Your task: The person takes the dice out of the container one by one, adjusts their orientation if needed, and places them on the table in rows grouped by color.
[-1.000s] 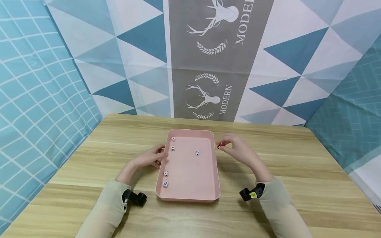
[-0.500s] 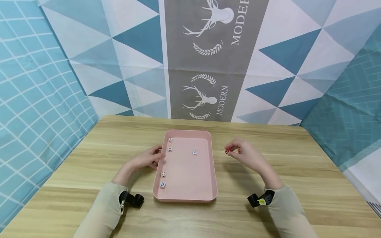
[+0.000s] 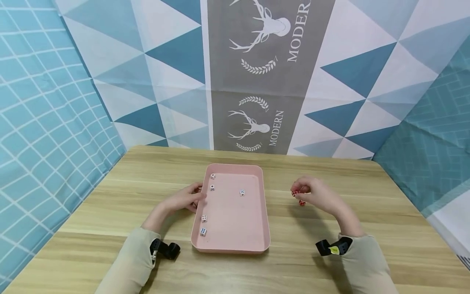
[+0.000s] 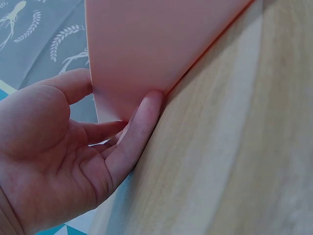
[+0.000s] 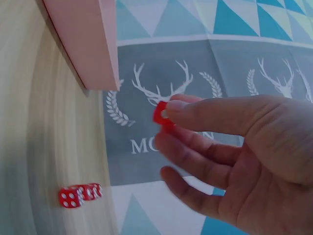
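Observation:
My left hand [image 3: 183, 199] holds the left wall of a pink tray [image 3: 230, 250], with the thumb over the rim and the other fingers against the outside. In the left wrist view, fingertips press the tray's outer wall [image 4: 127, 54]. Right of the tray, my right hand [image 3: 320, 197] pinches a red die [image 5: 161, 113] between thumb and fingers, above the table. More red dice [image 5: 71, 197] sit close together on the table below that hand; in the head view one of these dice [image 3: 302, 203] shows under the thumb.
Several white dice lie in the tray: most along its left side, such as one white die [image 3: 203, 232], and another white die [image 3: 242, 192] nearer the right. A wooden table [image 3: 235, 273] bears everything. Patterned cloth [image 3: 253, 81] hangs behind it.
My right hand has moved right, away from the tray's right rim, with the red die in its fingers. Red dice on the table have come into sight beneath it. My left hand stays on the tray.

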### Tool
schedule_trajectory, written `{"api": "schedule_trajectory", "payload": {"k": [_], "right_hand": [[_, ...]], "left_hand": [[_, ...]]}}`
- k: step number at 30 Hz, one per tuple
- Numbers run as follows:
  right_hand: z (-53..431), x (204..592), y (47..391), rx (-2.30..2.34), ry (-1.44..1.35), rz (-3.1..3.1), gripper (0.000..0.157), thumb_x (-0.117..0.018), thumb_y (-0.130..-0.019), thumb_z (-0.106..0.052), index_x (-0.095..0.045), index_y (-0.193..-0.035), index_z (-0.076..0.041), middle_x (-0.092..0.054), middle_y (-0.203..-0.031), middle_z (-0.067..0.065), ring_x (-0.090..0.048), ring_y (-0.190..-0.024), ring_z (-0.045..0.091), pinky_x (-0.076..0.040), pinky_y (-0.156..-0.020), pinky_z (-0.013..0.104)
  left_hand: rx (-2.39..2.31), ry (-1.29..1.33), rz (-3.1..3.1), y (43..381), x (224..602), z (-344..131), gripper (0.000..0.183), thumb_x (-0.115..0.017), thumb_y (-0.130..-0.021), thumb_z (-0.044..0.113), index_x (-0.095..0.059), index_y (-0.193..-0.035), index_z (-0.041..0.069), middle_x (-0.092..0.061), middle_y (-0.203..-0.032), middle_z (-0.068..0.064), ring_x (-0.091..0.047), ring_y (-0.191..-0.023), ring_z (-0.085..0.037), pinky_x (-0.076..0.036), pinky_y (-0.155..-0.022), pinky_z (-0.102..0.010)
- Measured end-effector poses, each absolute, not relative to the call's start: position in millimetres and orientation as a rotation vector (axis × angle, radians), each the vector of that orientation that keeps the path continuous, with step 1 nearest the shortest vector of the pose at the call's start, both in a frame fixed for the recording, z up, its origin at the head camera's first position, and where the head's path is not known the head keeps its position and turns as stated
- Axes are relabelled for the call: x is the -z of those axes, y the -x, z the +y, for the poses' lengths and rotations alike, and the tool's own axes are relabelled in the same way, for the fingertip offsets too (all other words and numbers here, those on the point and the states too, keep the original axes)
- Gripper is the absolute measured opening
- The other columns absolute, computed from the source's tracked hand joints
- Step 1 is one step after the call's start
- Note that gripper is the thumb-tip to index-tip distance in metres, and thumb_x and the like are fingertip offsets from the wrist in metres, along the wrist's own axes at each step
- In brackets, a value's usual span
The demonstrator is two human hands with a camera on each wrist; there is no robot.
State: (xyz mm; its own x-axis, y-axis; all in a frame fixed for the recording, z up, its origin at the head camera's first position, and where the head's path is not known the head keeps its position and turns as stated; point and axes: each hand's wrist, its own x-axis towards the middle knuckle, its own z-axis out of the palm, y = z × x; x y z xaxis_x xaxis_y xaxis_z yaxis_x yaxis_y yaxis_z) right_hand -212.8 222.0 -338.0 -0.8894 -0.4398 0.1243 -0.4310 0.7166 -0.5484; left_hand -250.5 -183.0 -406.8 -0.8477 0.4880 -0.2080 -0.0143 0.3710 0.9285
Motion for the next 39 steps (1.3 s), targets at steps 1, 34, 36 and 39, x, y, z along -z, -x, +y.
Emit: {"api": "schedule_trajectory", "payload": {"k": [1, 34, 36, 39], "right_hand": [[223.8, 337.3, 212.3, 0.914, 0.709, 2.883, 0.011, -0.061, -0.081, 0.000, -0.063, -0.090, -0.006, -0.062, -0.083, 0.003, -0.060, -0.072, 0.016, -0.048, -0.062, 0.025], [245.4, 371.9, 227.3, 0.762, 0.426, 2.810, 0.019, -0.070, -0.071, -0.002, -0.051, -0.075, -0.003, -0.047, -0.067, 0.002, -0.042, -0.062, 0.015, -0.036, -0.056, 0.027], [245.3, 372.9, 227.9, 0.757, 0.425, 2.808, 0.020, -0.071, -0.071, -0.002, -0.052, -0.075, -0.003, -0.047, -0.067, 0.001, -0.042, -0.062, 0.014, -0.036, -0.056, 0.027], [246.1, 373.1, 228.8, 0.770, 0.429, 2.800, 0.020, -0.071, -0.070, -0.002, -0.052, -0.076, -0.002, -0.048, -0.068, 0.002, -0.043, -0.063, 0.014, -0.037, -0.057, 0.027]], "left_hand": [[-1.489, -0.408, 2.179, 250.7, 406.9, -182.7, 0.059, -0.047, -0.094, 0.022, -0.019, -0.141, -0.001, -0.045, -0.118, -0.024, -0.060, -0.083, -0.019, -0.054, -0.073, -0.037], [-1.499, -0.350, 2.173, 255.4, 410.2, -179.9, 0.058, -0.048, -0.093, 0.021, -0.022, -0.141, 0.002, -0.040, -0.120, -0.021, -0.058, -0.084, -0.019, -0.054, -0.072, -0.036], [-1.500, -0.366, 2.171, 256.0, 410.9, -180.5, 0.057, -0.047, -0.094, 0.021, -0.021, -0.140, 0.000, -0.040, -0.118, -0.021, -0.057, -0.083, -0.019, -0.054, -0.072, -0.036], [-1.500, -0.381, 2.169, 256.0, 410.8, -181.6, 0.057, -0.046, -0.094, 0.021, -0.021, -0.140, 0.000, -0.040, -0.117, -0.021, -0.057, -0.083, -0.019, -0.054, -0.072, -0.037]]}}
